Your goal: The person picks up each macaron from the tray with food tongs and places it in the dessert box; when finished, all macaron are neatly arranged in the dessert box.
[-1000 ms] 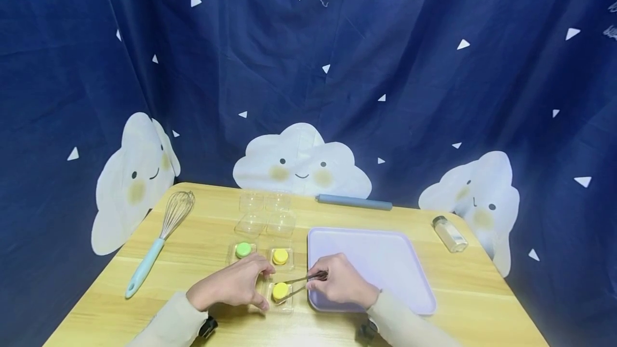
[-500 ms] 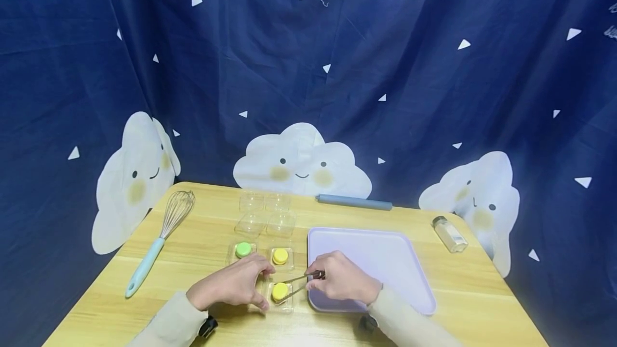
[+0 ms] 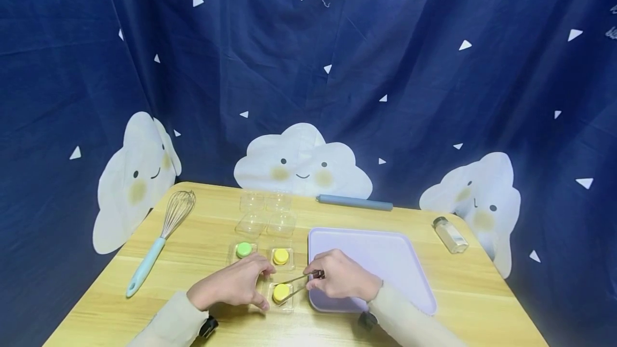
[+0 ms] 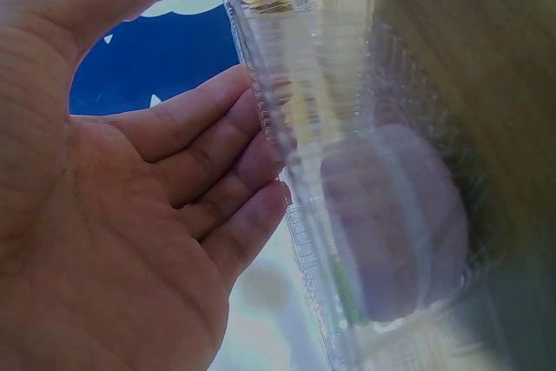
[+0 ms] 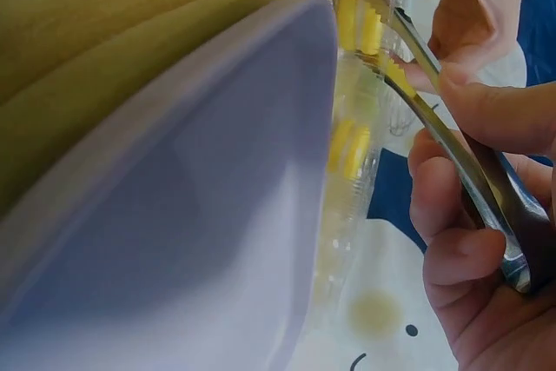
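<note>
My left hand (image 3: 236, 281) lies at the left side of a clear plastic box (image 3: 287, 306), its fingertips touching the rim in the left wrist view. My right hand (image 3: 339, 277) grips metal tongs (image 5: 452, 152). The jaws of the tongs stand on either side of the near yellow macaron (image 3: 281, 293) in the near right compartment; whether they press on it I cannot tell. A green macaron (image 3: 243, 249) and another yellow macaron (image 3: 280, 256) sit in the far compartments. A pale purple macaron (image 4: 395, 223) shows through the plastic in the left wrist view; in the head view my left hand hides it.
The box's lid (image 3: 265, 224) is folded back behind it. A lilac tray (image 3: 371, 240) lies to the right, partly under my right hand. A whisk (image 3: 159, 240) lies at the left, a blue-grey rod (image 3: 354, 202) at the back, a shaker jar (image 3: 450, 234) at far right.
My right hand has shifted slightly left with the tongs, whose tips remain around the same yellow macaron. The left hand has stayed in place.
</note>
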